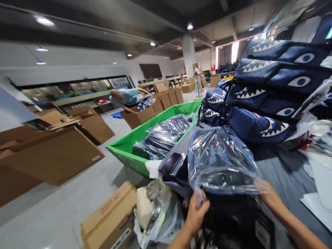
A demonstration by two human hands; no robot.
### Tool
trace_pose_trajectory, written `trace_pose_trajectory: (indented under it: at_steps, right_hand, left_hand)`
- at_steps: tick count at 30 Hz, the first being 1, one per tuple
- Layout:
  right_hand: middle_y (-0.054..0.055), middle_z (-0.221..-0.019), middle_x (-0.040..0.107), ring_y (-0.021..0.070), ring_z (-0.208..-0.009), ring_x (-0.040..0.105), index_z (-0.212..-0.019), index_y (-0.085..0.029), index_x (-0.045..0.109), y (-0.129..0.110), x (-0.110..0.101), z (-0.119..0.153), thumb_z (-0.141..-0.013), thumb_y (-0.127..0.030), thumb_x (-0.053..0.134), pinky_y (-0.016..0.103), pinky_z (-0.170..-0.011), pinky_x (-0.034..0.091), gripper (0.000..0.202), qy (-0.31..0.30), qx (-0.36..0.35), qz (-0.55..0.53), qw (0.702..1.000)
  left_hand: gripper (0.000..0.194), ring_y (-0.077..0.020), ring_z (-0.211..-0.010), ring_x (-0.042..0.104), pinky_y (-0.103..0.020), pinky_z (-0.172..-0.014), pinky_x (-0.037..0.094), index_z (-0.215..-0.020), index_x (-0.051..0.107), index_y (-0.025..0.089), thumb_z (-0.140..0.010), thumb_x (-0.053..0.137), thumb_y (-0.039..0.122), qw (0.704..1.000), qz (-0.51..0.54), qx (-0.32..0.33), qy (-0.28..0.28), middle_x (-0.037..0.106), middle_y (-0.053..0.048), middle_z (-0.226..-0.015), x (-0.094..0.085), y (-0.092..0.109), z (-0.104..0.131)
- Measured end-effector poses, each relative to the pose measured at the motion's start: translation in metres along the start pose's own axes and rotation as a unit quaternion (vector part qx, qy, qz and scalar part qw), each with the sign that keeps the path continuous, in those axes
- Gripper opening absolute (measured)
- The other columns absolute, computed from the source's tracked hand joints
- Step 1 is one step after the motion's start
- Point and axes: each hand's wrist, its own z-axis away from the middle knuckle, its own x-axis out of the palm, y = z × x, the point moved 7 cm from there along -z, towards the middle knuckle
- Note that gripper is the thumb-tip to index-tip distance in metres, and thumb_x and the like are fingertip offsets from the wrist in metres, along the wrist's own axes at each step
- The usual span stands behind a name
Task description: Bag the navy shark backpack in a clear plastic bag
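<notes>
A dark blue backpack [228,211] lies on the grey table, its far part inside a clear plastic bag [220,155] and its near part uncovered. My left hand [197,209] is closed on the left edge of the bag's opening. At the opening's right edge, my right hand [266,192] grips the plastic, its fingers slightly blurred. Beyond the bag, several blue backpacks with shark teeth and eyes [272,83] are stacked. Left of the table, a green bin [124,148] holds plastic-wrapped packs [166,135].
Cardboard boxes [62,155] stand at the left, where a person [127,97] leans over an open box. A carton [109,214] and a plastic bag of scraps [158,211] sit below the table's left side. White sheets [321,183] lie at the right.
</notes>
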Motion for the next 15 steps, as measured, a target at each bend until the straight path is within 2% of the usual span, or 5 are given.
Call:
trace_pose_trajectory:
  at_steps: [3,6,10,13,15]
  right_hand:
    - [0.015,-0.074,0.071,0.0349,-0.077,0.069,-0.066,-0.026,0.058,-0.003,-0.023,-0.031,-0.066,-0.08,0.043,0.052,-0.079,0.057,0.056,0.006,-0.011,-0.008,1.0]
    - [0.017,-0.088,0.074,0.0368,-0.086,0.07,-0.08,-0.025,0.064,0.015,-0.083,-0.009,-0.064,-0.072,0.049,0.053,-0.085,0.055,0.052,0.133,0.05,0.03,0.989]
    - [0.016,-0.08,0.073,0.0385,-0.076,0.07,-0.068,-0.029,0.065,0.05,-0.118,0.074,-0.06,-0.081,0.058,0.055,-0.075,0.054,0.053,0.171,0.204,0.087,0.96]
    - [0.014,-0.092,0.078,0.0373,-0.085,0.074,-0.079,-0.028,0.076,0.058,-0.072,0.114,-0.06,-0.081,0.064,0.049,-0.078,0.061,0.057,0.027,0.223,0.005,0.974]
    - [0.013,-0.113,0.077,0.037,-0.1,0.074,-0.107,-0.024,0.077,0.052,-0.044,0.12,-0.057,-0.076,0.073,0.046,-0.086,0.063,0.072,0.022,0.182,-0.023,0.983]
  left_hand:
    - [0.03,-0.0147,-0.066,0.049,-0.03,-0.068,0.042,-0.067,0.06,0.021,-0.058,0.075,0.046,0.998,-0.04,0.047,0.008,0.056,0.002,-0.065,-0.008,0.045,-0.026]
    - [0.033,-0.014,-0.069,0.052,-0.026,-0.068,0.042,-0.07,0.063,0.02,-0.055,0.08,0.043,0.992,-0.049,0.077,0.085,0.06,0.002,-0.069,-0.051,0.069,-0.038]
    - [0.065,-0.0106,-0.051,0.044,-0.024,-0.052,0.036,-0.07,0.059,0.021,-0.046,0.084,0.075,0.957,0.047,-0.002,0.287,0.053,0.006,-0.058,-0.099,0.03,0.007]
    - [0.085,-0.0204,-0.061,0.063,-0.03,-0.055,0.042,-0.077,0.069,0.016,-0.057,0.059,0.098,0.975,0.087,-0.189,0.073,0.072,-0.01,-0.072,-0.026,-0.028,0.047]
    - [0.079,-0.0281,-0.099,0.07,-0.036,-0.079,0.051,-0.107,0.076,0.014,-0.074,0.062,0.084,0.985,0.028,-0.155,-0.066,0.077,-0.018,-0.11,0.035,-0.038,0.064]
